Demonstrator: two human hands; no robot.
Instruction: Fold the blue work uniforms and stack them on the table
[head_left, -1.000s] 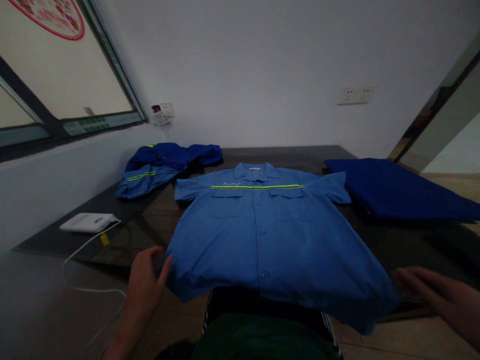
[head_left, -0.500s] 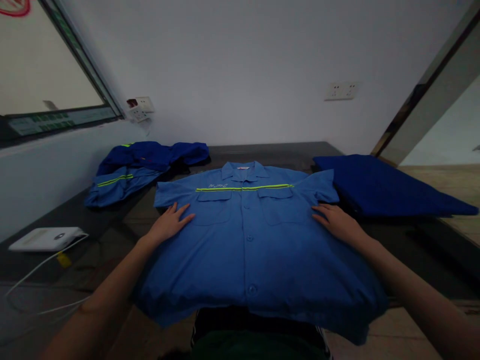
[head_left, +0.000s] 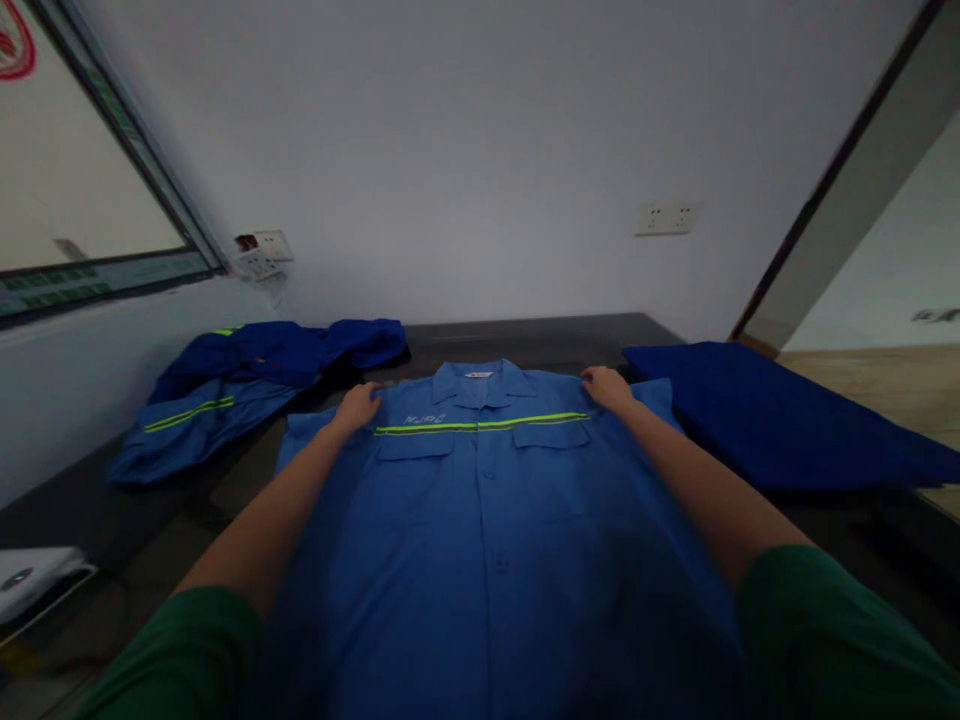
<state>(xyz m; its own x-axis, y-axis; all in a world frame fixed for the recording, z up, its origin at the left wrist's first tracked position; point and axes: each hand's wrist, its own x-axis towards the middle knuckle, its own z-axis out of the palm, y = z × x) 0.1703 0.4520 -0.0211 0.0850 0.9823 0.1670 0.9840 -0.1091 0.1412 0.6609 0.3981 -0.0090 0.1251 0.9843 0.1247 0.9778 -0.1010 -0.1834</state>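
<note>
A blue short-sleeved work shirt [head_left: 484, 520] lies front side up, its collar at the far end and a yellow-green stripe across the chest. At the shirt's left shoulder in the view, my left hand [head_left: 357, 406] has its fingers closed on the cloth. My right hand [head_left: 609, 388] is at the opposite shoulder, with thumb and fingers pinching the fabric near the seam. Both fingertips are partly hidden by the hands. The lower part of the shirt runs toward me and out of the frame.
Crumpled blue workwear [head_left: 255, 375] lies at the left of the dark table [head_left: 525, 333]. A flat dark-blue cloth [head_left: 780, 415] is on the right. A white device [head_left: 37, 580] with a cable sits near left. Wall sockets [head_left: 667, 218] are behind.
Both hands have gone from flat beside the chest and sleeves up to the shoulders, where their fingers have closed on the cloth. The view has shifted, and the shirt's hem is now out of frame.
</note>
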